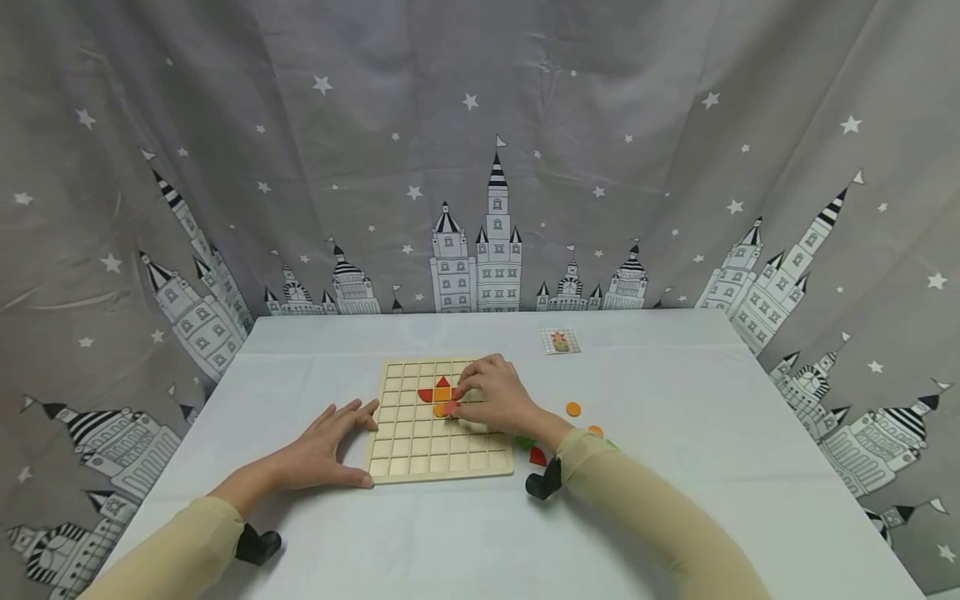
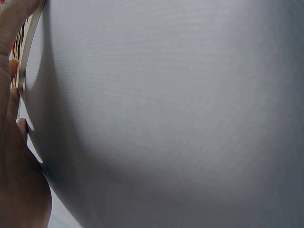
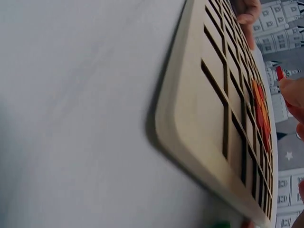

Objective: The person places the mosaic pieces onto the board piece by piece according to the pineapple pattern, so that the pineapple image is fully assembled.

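Note:
A pale wooden grid board (image 1: 420,468) lies on the white table. Near its middle are a red triangle (image 1: 443,382), an orange square (image 1: 442,394), a red rounded piece (image 1: 425,396) and a partly covered orange piece (image 1: 438,411). Just over these, my right hand (image 1: 497,395) pinches a small red piece (image 3: 280,72) between thumb and fingers; its exact shape is hard to tell. My left hand (image 1: 324,448) rests at the board's left edge, fingers spread, with thumb and fingertips against the rim.
A small pattern card (image 1: 560,342) lies behind the board to the right. Loose pieces lie right of the board, partly under the right forearm: orange discs (image 1: 573,409), a green piece (image 1: 524,444) and a red rounded piece (image 1: 537,457). A grey castle-print curtain (image 1: 480,100) hangs behind the table.

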Available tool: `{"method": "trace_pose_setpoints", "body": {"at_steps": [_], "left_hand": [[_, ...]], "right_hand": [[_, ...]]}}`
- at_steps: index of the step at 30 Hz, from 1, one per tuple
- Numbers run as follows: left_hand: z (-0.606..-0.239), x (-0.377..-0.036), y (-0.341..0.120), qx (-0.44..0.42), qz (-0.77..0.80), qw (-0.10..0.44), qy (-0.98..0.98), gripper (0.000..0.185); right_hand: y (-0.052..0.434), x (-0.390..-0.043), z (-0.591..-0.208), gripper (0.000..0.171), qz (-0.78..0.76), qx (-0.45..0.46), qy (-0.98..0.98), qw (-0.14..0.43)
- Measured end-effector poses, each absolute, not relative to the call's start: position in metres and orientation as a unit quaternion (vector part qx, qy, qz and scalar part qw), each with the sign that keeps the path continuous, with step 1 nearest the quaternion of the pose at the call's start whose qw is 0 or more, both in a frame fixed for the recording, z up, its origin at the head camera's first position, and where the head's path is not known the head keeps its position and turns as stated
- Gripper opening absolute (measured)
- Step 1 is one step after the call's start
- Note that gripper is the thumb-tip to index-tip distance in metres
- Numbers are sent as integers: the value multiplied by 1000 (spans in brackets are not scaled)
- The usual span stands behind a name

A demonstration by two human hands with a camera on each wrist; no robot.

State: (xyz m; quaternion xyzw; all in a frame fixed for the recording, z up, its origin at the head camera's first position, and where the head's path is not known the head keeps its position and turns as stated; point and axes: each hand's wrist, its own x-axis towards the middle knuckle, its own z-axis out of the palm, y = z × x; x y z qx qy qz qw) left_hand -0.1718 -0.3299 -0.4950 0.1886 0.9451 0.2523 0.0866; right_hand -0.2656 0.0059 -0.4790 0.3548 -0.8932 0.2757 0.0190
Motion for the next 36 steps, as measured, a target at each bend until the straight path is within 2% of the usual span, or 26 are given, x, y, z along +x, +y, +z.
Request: {"method": "trace_pose_setpoints", "body": {"at_steps": [9, 19, 36], "left_hand": [[-496, -173, -331, 198, 257, 86, 942, 82], [-496, -173, -332, 205, 263, 81, 939, 81], [-494, -172, -331, 204, 264, 83, 939, 79]], "right_hand": [[-30, -262, -490, 19, 226, 363, -902, 56], [-40, -262, -498, 22, 212, 343, -913, 70], [-43, -260, -498, 25, 212, 328, -919, 58]]}}
